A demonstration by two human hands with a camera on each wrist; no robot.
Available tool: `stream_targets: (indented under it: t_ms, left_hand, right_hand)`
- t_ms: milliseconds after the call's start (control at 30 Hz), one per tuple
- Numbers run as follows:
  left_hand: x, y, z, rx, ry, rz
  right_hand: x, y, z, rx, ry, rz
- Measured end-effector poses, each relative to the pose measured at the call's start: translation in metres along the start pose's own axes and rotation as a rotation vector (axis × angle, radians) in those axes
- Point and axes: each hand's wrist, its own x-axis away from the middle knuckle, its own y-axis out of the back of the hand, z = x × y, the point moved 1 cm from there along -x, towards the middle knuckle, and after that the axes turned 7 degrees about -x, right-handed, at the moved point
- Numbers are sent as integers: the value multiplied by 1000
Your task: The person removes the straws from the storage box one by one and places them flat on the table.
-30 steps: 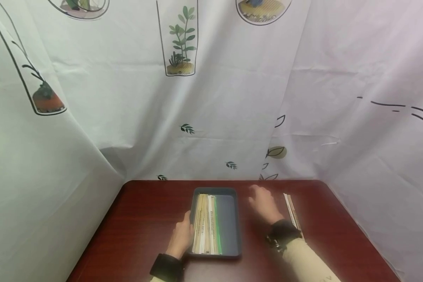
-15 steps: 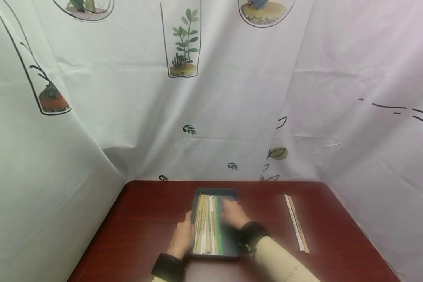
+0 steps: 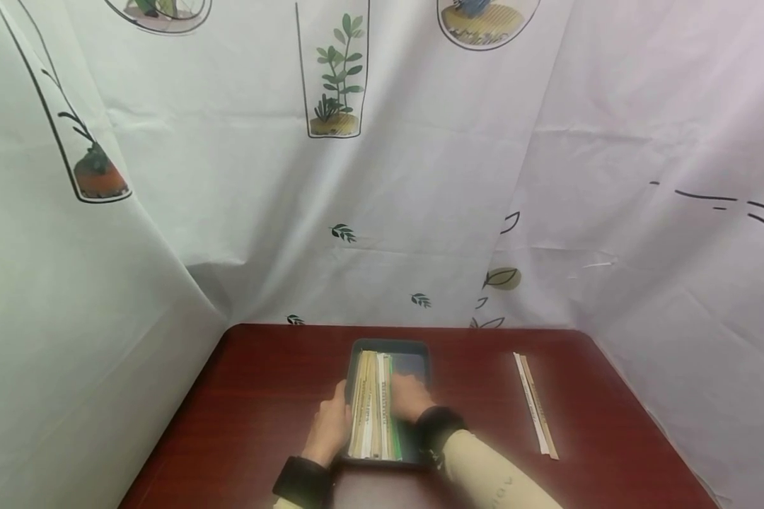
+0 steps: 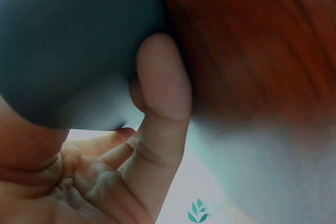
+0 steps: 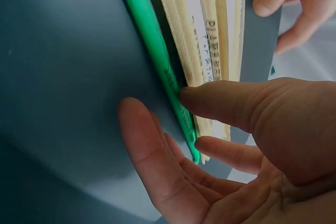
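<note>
A grey-blue rectangular tray (image 3: 414,364) lies on the table. Slim wrapped sticks (image 3: 371,403), several of them, cream and white with printed lettering, lie lengthwise along its left side. A green-wrapped stick (image 5: 152,40) forms the right edge of this row. My left hand (image 3: 328,428) grips the tray's left side, its fingers curled round the wall (image 4: 79,35) in the left wrist view. Over the tray is my right hand (image 3: 412,397). In the right wrist view its thumb touches the green stick, while the index finger stands apart on the other side.
On the table (image 3: 261,396) to the right lie a white wrapped stick (image 3: 530,403) and a tan one (image 3: 540,410), side by side. White printed cloth (image 3: 420,177) hangs behind the table and along both sides.
My right hand has moved left from the table beside the tray to over the tray, then nearer to me, beside the green stick. My left hand keeps its hold on the tray.
</note>
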Motion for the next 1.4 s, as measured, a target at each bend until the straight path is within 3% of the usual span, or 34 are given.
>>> stream_targets:
  t_ms: [200,800,1400]
  left_hand:
    - [0,-2,2,3,6,13]
    - [-2,2,-1,7,7,7]
    - [0,2,-1,16,3,7]
  right_hand:
    - [2,-7,7,74,15,-28]
    - [-4,-12,-2,20,-27,5]
    - [-1,-11,-4,-11,-10,4]
